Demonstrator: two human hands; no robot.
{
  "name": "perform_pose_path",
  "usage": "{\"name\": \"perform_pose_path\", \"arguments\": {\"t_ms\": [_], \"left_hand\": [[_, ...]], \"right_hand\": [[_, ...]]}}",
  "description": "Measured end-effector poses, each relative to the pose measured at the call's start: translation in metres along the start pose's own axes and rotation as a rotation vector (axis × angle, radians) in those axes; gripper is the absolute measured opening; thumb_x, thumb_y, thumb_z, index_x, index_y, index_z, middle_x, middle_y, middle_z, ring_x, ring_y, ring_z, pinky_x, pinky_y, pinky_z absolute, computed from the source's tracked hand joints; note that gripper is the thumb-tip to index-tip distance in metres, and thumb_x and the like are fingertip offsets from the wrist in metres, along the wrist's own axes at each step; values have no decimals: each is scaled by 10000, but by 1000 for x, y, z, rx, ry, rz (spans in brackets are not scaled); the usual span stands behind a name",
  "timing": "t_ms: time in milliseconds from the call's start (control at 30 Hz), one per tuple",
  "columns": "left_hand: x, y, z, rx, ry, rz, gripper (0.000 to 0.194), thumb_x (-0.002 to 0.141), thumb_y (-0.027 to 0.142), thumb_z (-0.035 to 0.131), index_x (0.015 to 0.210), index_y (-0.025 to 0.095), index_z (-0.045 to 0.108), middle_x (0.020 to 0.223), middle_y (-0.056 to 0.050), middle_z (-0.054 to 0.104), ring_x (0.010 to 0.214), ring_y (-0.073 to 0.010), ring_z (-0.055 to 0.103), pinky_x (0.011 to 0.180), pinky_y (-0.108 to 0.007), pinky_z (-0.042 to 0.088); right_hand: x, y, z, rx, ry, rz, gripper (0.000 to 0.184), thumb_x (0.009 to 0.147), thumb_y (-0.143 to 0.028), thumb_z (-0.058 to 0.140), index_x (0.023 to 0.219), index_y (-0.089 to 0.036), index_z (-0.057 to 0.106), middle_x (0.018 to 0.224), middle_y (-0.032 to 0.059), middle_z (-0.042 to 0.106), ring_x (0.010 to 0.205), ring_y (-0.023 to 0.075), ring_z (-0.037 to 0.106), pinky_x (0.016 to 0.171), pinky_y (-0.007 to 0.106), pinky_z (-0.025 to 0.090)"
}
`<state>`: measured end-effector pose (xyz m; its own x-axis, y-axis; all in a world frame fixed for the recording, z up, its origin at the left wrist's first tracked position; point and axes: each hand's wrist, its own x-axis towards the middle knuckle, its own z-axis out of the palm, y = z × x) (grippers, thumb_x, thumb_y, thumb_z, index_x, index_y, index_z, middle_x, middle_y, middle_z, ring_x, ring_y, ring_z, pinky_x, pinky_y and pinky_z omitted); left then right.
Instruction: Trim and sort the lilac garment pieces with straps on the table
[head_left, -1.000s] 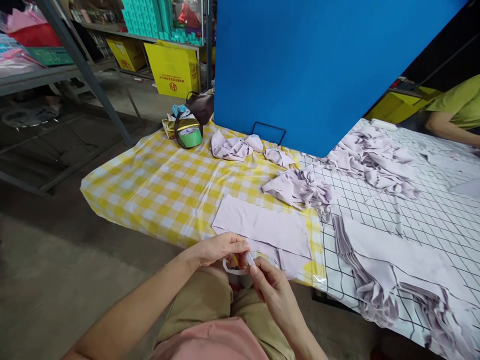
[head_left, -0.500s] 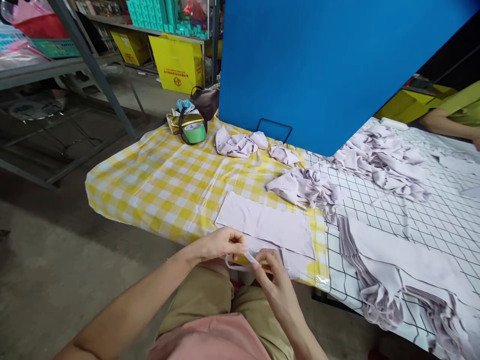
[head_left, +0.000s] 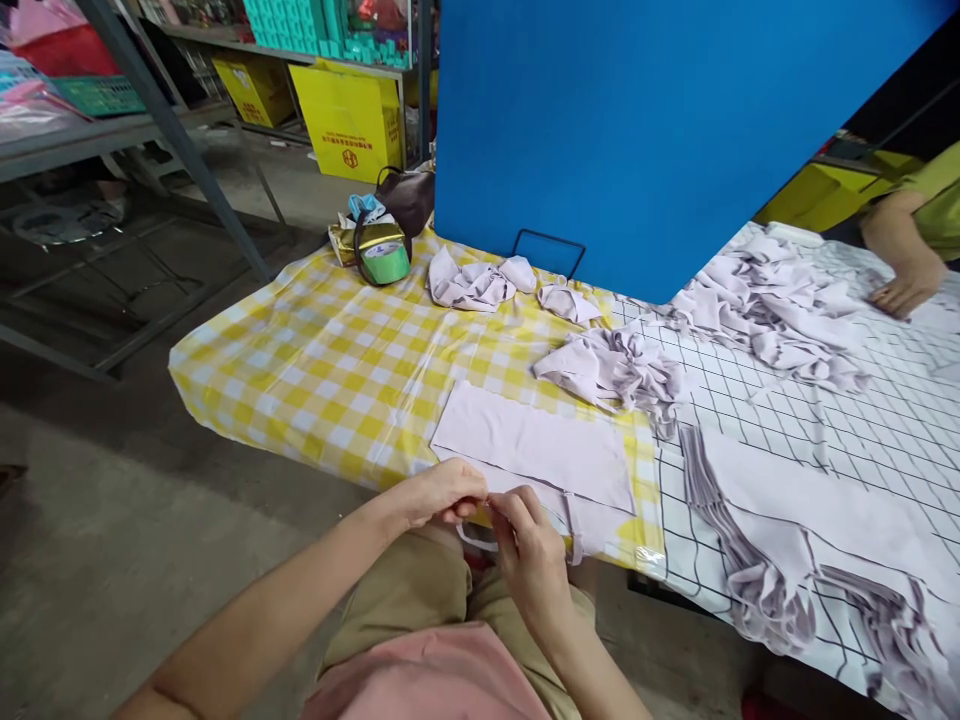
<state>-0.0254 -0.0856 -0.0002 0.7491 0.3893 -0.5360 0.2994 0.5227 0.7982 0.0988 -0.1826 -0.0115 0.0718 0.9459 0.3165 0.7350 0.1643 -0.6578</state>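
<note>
At the near edge of the table, my left hand (head_left: 442, 493) and my right hand (head_left: 531, 550) meet, fingertips pinched together. Both grip a narrow pale lilac fabric strap (head_left: 477, 541), whose loop hangs below the fingers; the gripped part is mostly hidden. Just beyond them lies a flat rectangular fabric piece (head_left: 534, 440) of the same colour. A second layer (head_left: 600, 532) shows under its near side, with a short strap (head_left: 574, 525) lying across it by my right hand.
Crumpled fabric pieces (head_left: 615, 365) lie behind, and a layered fabric stack (head_left: 817, 500) sits at right. A large blue board (head_left: 615, 140) rises over the table. Green tape (head_left: 387, 262) rests at the back left. A co-worker's hand (head_left: 911, 275) is at far right.
My hands have come together, and the right fingers have closed in on the strap beside the left. The co-worker's hand has come into view over the fabric at far right.
</note>
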Motion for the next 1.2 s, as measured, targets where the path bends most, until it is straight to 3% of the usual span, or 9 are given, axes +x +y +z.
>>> {"name": "perform_pose_path", "arguments": {"t_ms": [133,267,333,400,533,633,867,1067,1200], "left_hand": [[5,-5,0,70,7,16,266,700,385,468,557,172,395,442,76,326,384,-47,241,384,-185,191],[11,-9,-6,689,418,406,141,772,286,509,715,157,517,686,8,529,656,-126,495,604,-239,395],[16,-9,-11,1032,524,588,129,772,243,570,871,164,547,907,-32,567,879,-182,502,764,-298,406],[23,-8,-15,1284,503,672,174,793,241,582,946,166,548,1014,-57,556,971,-211,475,815,-333,395],[37,-5,-19,1561,407,702,116,865,179,469,875,145,579,902,-65,581,880,-200,505,735,-318,403],[42,-2,-20,1554,408,696,164,858,132,449,833,143,610,854,-56,585,844,-188,507,711,-300,396],[44,7,-27,1148,423,606,114,823,218,571,789,162,665,819,-27,591,851,-167,488,765,-274,388],[48,9,-32,1140,349,619,160,842,237,548,781,162,675,800,-32,588,836,-166,484,742,-268,380],[51,8,-36,1182,331,635,157,842,252,547,787,174,673,794,-27,586,830,-167,484,730,-267,375]], "right_hand": [[6,6,-5,-38,-8,-56,219,890,-161,386,833,-188,596,723,18,539,608,112,531,564,201,404],[19,18,-9,-17,-29,121,188,870,-215,417,779,-184,579,725,21,541,629,128,530,591,225,404],[28,27,-9,16,-48,203,178,848,-235,432,750,-183,571,716,21,549,627,135,526,591,236,400],[36,35,-8,47,-69,257,171,825,-241,440,725,-182,566,700,20,558,626,141,523,602,247,398],[49,45,-4,72,-86,311,165,796,-240,431,705,-181,555,696,29,580,642,154,528,630,265,394],[54,47,-3,45,-120,309,162,796,-227,422,705,-179,548,703,28,574,643,155,526,628,265,386],[61,48,-5,-107,-258,174,186,834,-146,416,721,-181,560,729,20,555,652,142,522,607,233,362],[69,43,-7,-415,-403,171,210,821,-44,415,777,-165,580,784,31,569,605,127,510,544,230,302],[73,41,-9,-489,-454,123,234,799,0,405,786,-161,575,785,29,558,619,123,508,547,226,292]]}}
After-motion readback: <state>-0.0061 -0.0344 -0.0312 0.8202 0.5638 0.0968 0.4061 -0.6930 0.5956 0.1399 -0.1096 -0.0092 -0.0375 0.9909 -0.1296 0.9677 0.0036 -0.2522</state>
